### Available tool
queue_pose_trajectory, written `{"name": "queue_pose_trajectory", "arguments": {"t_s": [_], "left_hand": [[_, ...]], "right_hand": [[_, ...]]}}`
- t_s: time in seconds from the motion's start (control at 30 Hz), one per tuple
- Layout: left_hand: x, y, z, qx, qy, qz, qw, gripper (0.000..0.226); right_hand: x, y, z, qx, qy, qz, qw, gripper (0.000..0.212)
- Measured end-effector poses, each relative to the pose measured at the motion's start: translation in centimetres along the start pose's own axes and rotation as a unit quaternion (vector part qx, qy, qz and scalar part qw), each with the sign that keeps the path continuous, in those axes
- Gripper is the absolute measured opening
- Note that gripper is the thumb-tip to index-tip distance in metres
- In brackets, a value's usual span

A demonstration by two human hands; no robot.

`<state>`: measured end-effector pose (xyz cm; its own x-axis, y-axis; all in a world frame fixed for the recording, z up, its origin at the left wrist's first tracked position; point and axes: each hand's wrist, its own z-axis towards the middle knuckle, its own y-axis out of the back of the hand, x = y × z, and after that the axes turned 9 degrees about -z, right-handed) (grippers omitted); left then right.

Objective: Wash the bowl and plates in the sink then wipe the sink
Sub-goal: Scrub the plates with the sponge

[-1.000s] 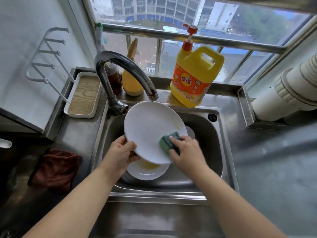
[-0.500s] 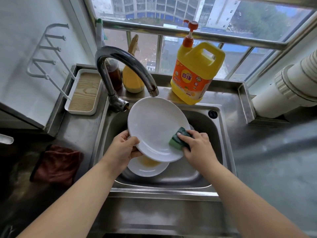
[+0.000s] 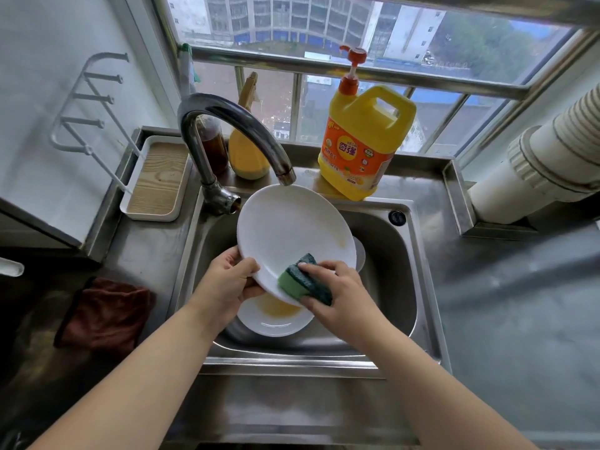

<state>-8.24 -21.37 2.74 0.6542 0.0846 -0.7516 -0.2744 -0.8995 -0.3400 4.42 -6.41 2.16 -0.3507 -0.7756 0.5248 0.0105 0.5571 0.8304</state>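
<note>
My left hand [image 3: 227, 280] grips the lower left rim of a large white plate [image 3: 292, 228], tilted up over the steel sink [image 3: 399, 287]. A faint yellow smear sits near the plate's right edge. My right hand [image 3: 341, 290] presses a green and dark blue sponge [image 3: 303, 284] against the plate's lower rim. Beneath it, in the basin, lies a second white dish [image 3: 276, 319] with yellow residue. Another white dish edge [image 3: 359, 254] peeks out behind the held plate. No water runs from the tap [image 3: 233, 125].
A yellow detergent jug [image 3: 363, 144] with a pump stands behind the sink, beside a yellow bottle [image 3: 248, 157] and a brown one [image 3: 212, 147]. A white tray with a wooden base [image 3: 157, 180] sits at the left, a dark red cloth [image 3: 104, 313] on the left counter.
The sponge has slid from the plate's right edge down to its lower rim. The view has shifted slightly, and my left hand keeps the same hold.
</note>
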Motion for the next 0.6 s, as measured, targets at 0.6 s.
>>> {"name": "queue_pose_trajectory", "arguments": {"t_s": [0.6], "left_hand": [[-1.0,-0.1,0.2,-0.004,0.053,-0.008,0.999,0.026]], "right_hand": [[0.6,0.6,-0.5,-0.111,0.137,-0.260,0.949,0.050]]}}
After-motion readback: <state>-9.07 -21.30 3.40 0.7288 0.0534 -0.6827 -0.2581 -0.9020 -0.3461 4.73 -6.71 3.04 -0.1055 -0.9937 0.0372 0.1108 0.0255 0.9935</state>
